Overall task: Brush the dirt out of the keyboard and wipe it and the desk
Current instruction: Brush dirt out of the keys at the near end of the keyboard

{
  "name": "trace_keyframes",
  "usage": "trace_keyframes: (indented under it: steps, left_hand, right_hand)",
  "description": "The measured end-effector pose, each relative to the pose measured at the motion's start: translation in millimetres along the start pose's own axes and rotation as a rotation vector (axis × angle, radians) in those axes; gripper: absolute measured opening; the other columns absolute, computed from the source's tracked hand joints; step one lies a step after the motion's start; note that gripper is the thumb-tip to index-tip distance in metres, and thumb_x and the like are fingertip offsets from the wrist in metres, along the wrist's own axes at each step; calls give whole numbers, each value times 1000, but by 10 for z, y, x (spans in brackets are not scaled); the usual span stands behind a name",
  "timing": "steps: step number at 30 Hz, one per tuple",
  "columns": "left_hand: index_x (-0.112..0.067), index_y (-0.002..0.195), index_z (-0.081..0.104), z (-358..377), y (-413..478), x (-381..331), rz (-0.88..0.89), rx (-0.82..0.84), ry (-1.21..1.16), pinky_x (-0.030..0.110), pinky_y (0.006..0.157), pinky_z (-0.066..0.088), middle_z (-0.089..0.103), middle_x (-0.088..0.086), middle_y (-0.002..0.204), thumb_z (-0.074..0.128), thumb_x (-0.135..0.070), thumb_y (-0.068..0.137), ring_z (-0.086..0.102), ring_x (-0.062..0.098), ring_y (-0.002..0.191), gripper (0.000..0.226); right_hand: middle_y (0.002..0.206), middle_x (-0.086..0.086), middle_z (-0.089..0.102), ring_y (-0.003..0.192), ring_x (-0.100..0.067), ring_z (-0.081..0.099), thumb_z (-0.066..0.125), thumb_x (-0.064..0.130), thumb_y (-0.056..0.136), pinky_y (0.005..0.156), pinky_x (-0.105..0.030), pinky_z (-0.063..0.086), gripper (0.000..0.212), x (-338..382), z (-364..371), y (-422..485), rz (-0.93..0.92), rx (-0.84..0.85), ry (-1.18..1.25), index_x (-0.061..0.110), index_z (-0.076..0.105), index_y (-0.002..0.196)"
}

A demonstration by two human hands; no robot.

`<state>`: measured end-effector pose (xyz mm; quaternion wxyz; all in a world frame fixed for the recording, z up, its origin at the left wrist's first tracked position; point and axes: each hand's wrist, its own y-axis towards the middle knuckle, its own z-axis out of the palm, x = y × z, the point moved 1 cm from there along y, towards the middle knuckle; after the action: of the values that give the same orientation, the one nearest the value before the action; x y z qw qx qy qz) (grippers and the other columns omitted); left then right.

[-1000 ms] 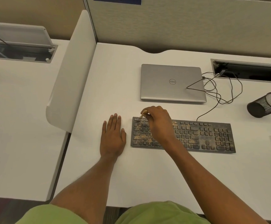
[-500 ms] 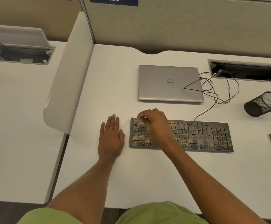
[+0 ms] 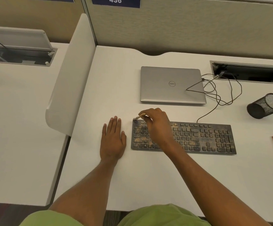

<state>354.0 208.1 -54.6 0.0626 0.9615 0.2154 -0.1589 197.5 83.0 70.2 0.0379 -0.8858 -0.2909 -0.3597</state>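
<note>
Black keyboard [image 3: 197, 137] at 3 o'clock of surface [image 3: 148, 176] centre, tan dirt [image 3: 192, 143] across nearly all keys. Right hand [image 3: 157, 126] pinches small brush [image 3: 139, 116], tip on its 10 o'clock corner. Left hand [image 3: 113, 141] flat on surface at its 9 o'clock, fingers straight. Judging: brushing barely begun, wiping untouched

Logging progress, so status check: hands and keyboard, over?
Right hand pinching brush at far-left corner of keyboard. Left hand flat on desk, beside keyboard. Dirt across the keys. Nothing blocking the brush.
</note>
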Motion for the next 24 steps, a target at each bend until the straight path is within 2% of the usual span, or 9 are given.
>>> trace_keyframes:
  steps: [4,10,15,20,24]
  left_hand:
    - [-12,165,29,-2,1,-2,3,-4,-2,45,132,11,24,4,173,27,-35,107,13,16,162,62]
    - [-13,165,28,-2,2,-5,-2,-2,-8,45,132,11,24,4,173,28,-34,107,13,16,162,62]
    - [-12,165,28,-5,-2,-5,-1,-6,-10,44,132,11,24,4,173,29,-34,107,13,16,162,62]
    - [-13,165,28,-14,-6,-7,-2,-6,-17,44,132,10,24,4,173,27,-35,107,13,15,162,62]
    - [-12,165,30,-5,-1,-5,-1,-11,-23,45,132,11,25,5,172,28,-34,107,15,16,161,62]
  right_hand:
    - [100,7,74,93,-19,59,61,11,98,88,-41,45,15,-42,7,-16,-9,75,-36,20,74,102]
    - [102,8,73,95,-17,58,62,11,99,87,-37,45,15,-66,-40,-11,9,-11,-1,20,73,104]
    - [97,9,72,90,-18,58,59,13,99,86,-43,46,15,-97,-9,-11,-42,112,-74,22,72,100]
    - [100,9,73,93,-16,58,63,10,97,87,-38,44,16,-71,-43,-8,-13,-4,-17,21,72,103]
    - [99,9,74,93,-18,59,62,12,98,87,-44,46,17,-79,-7,-9,-56,122,-48,22,74,103]
